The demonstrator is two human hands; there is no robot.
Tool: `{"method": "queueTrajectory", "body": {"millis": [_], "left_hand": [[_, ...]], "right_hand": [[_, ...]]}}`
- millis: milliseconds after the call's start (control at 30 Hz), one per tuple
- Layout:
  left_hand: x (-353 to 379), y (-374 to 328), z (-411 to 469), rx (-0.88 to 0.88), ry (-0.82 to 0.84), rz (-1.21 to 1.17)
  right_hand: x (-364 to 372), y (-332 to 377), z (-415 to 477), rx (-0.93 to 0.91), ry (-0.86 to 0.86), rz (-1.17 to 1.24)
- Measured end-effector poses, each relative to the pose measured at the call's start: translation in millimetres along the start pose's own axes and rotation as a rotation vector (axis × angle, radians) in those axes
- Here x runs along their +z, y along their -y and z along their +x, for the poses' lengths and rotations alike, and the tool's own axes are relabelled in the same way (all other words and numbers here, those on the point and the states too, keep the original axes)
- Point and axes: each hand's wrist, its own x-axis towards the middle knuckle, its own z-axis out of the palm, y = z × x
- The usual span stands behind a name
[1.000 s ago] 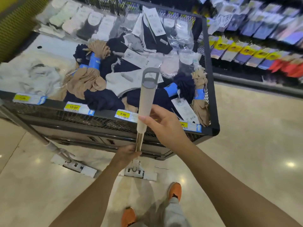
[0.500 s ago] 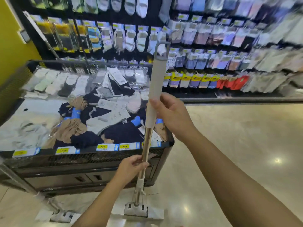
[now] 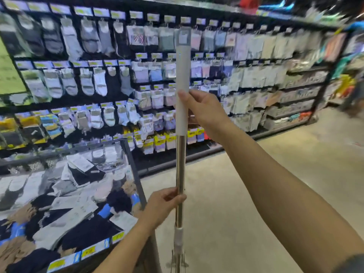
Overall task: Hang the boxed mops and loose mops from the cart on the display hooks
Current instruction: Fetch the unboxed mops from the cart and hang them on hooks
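A loose mop [image 3: 180,160] stands upright in front of me, with a shiny metal pole, a pale grey grip and a grey hanging loop at its top. My right hand [image 3: 202,110] is closed around the grey grip. Lower down, my left hand [image 3: 162,204] grips the metal pole just above a white collar. The mop head is cut off by the bottom edge of the frame.
A black wire bin [image 3: 131,154] full of packaged socks stands at the lower left, with yellow price tags on its front. Behind it a dark wall rack [image 3: 122,58] carries rows of hanging socks. Pale tiled floor [image 3: 226,194] stretches to the right.
The mop has been lifted higher and my view has tilted up and to the right. The sock wall now fills the frame and the bin has slid to the lower left.
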Motion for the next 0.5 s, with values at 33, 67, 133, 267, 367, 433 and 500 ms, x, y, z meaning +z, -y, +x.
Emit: {"method": "queueTrajectory", "body": {"millis": [33, 67, 133, 267, 367, 433, 500], "left_hand": [[10.1, -12.5, 10.6, 0.021, 0.008, 0.009], [20.5, -24.7, 21.0, 0.046, 0.01, 0.02], [43.0, -49.6, 40.2, 0.092, 0.014, 0.041], [94.0, -98.9, 71.3, 0.132, 0.023, -0.019], [133.2, -127.8, 93.6, 0.16, 0.054, -0.052], [158.4, -143.5, 108.4, 0.173, 0.075, -0.069], [181.9, -156.8, 123.7, 0.169, 0.094, -0.097]], "right_hand": [[-18.5, 7.1, 2.7, -0.007, -0.011, -0.005], [-37.2, 14.4, 5.0, -0.013, -0.018, -0.006], [-73.8, 27.5, 9.0, -0.033, -0.038, -0.025], [-145.8, 45.4, 15.5, -0.09, -0.103, -0.085], [-197.4, 50.3, 19.1, -0.107, -0.144, -0.123], [-228.2, 50.9, 21.4, -0.107, -0.172, -0.121], [-255.5, 49.6, 24.6, -0.101, -0.21, -0.116]]}}
